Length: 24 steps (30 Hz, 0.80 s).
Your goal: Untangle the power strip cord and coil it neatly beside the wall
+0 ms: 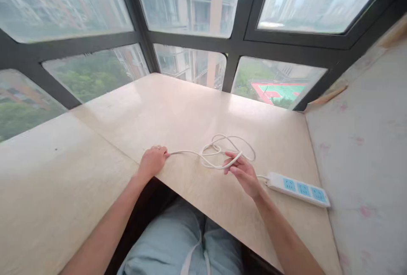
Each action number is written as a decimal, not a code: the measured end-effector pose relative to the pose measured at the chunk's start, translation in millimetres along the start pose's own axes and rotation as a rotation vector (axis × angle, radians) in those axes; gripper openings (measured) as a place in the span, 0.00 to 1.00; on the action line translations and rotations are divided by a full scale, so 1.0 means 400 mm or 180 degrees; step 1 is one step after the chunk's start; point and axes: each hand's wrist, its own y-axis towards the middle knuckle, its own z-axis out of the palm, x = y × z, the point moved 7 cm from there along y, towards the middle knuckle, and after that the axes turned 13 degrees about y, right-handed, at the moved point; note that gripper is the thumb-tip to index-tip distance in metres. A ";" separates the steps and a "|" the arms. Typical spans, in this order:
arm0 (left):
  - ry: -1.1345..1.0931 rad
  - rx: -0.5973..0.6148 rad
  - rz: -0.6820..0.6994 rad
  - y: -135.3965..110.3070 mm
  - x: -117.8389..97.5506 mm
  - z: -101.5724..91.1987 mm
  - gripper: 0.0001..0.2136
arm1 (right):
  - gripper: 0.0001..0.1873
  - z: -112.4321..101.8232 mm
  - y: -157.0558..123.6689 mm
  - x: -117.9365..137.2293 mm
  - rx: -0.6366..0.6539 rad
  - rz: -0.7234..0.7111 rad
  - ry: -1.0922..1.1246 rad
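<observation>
A white power strip with blue socket faces lies at the right of the pale wooden surface. Its white cord runs in loose loops near the middle. My left hand is closed around the cord's left end near the front edge, and the plug, if there, is hidden in the fist. With fingers curled about a loop of the cord, my right hand grips it just left of the power strip. The other loops rest on the wood beyond my right fingers.
Dark-framed windows border the wooden surface at the back and left. A patterned wall rises on the right. My legs are below the front edge, and a seam crosses the wood at left.
</observation>
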 end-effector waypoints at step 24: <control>-0.7106 0.0033 -0.0711 -0.085 -0.365 -0.266 0.16 | 0.31 0.000 0.008 -0.016 -0.0109 0.0681 0.0438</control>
